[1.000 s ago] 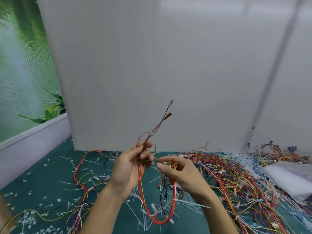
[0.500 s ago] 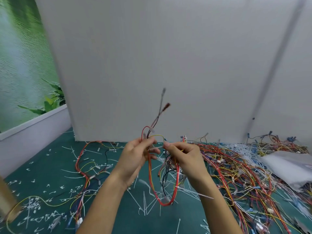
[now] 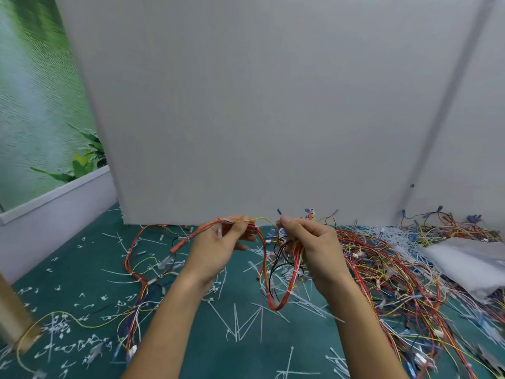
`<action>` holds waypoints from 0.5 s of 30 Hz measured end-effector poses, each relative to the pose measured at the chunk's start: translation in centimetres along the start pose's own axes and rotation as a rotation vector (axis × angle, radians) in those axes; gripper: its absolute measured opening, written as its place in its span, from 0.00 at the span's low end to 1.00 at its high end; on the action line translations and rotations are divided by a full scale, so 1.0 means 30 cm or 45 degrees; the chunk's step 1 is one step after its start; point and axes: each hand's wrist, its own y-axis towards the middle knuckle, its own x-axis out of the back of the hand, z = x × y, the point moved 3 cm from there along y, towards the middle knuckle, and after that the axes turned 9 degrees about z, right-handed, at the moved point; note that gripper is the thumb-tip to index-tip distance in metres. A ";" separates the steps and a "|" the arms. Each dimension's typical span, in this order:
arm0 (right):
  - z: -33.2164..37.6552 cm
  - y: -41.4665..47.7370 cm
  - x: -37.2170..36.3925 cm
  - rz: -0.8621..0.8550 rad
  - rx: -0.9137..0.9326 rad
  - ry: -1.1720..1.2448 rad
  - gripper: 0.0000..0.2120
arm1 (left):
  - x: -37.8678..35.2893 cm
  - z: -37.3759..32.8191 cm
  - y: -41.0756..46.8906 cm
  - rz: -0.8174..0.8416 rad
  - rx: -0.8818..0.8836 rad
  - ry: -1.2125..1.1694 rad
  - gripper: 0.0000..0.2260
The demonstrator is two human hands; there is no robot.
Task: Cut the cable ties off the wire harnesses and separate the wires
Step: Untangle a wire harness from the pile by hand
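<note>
Harness (image 3: 276, 285) hangs in a red, orange and black loop between the two hands, above the green mat (image 3: 82, 285). The left hand (image 3: 218, 247) pinches its red and orange strands between thumb and fingers. The right hand (image 3: 314, 247) curls round the other side of the loop, with thumb and forefinger closed at the end of a thin yellow wire (image 3: 262, 218). That wire runs nearly level from one hand to the other. From the left hand a red tail (image 3: 188, 237) slopes down and out to the left.

Just right of the right hand lies a big tangle of wires (image 3: 396, 272), and part of it is hidden behind the right forearm. Beyond it to the right lies a grey bag (image 3: 464, 263). Left of the left hand another harness (image 3: 134, 258) curves over the mat. White cut ties (image 3: 240, 324) are strewn below and between the forearms. A white panel (image 3: 246, 105) stands close behind the hands. A brown post (image 3: 11, 310) shows far to the left, cut off by the frame edge.

Half a second ago the hands were almost touching; now they are apart, with the yellow wire between them. The tail, which then stood up above the left hand, now points down and left.
</note>
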 end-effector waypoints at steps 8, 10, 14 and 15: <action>-0.013 0.011 0.000 -0.014 -0.030 0.089 0.12 | -0.042 -0.002 -0.002 0.107 0.184 -0.528 0.15; -0.016 0.015 0.001 -0.025 -0.030 0.117 0.09 | -0.058 -0.004 -0.007 0.123 0.222 -0.554 0.16; -0.022 0.014 -0.001 -0.030 -0.029 0.166 0.10 | -0.092 -0.009 -0.022 0.261 0.293 -0.557 0.17; -0.024 0.013 -0.003 -0.020 -0.029 0.175 0.11 | -0.098 -0.011 -0.024 0.298 0.306 -0.552 0.18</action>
